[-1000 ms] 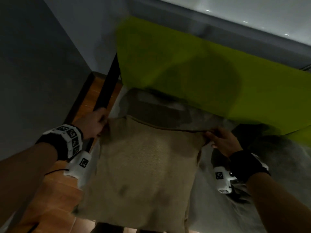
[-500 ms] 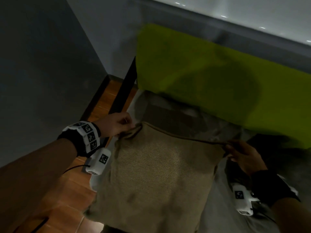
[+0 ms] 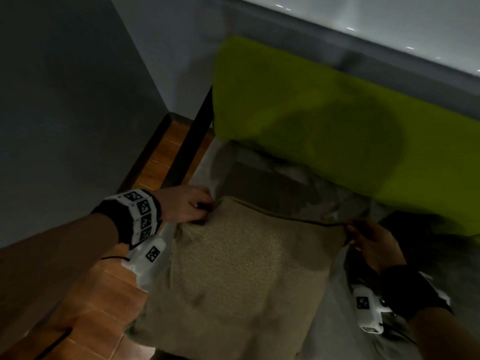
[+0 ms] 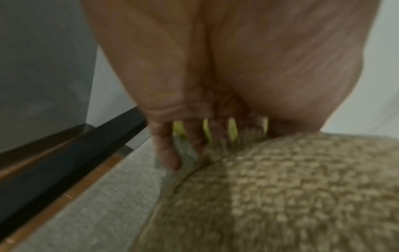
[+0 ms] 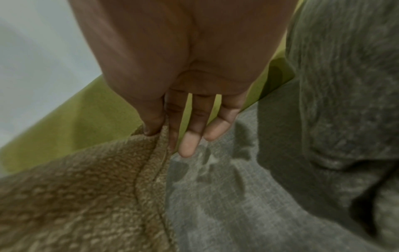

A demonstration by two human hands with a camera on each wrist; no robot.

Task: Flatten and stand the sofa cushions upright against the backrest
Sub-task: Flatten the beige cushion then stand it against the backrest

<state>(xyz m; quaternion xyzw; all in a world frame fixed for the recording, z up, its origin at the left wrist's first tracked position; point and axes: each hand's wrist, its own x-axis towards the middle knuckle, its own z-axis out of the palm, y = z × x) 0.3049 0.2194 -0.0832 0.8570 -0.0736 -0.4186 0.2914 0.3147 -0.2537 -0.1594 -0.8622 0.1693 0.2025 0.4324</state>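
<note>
Cushion: we hold the tan woven cushion by its two far corners; it lies on the grey seat cover, its near edge hanging past the front of the seat, its far edge near the lime-green backrest but apart from it.
Left hand: our left hand is bunched on the far left corner, fingers curled down behind the edge, thumb on the woven face; the left wrist view is blurred but shows the same grip.
Right hand: our right hand pinches the far right corner between thumb and forefinger, the other fingers loose and straight.
Just changed: against the frame a second ago, the far seam is drawn tauter between our hands, and the left corner is gathered into a tighter bunch.
Versus half a second ago: both grips match; the cushion sits in much the same place on the seat, and the view has swung left, so the backrest now lies further right.
Meaning for the task: we judge the cover is being stretched flat, so flattening is under way; standing the cushion up is not yet done.
Beside us: a black frame rail and the orange wooden floor lie left of the seat.
</note>
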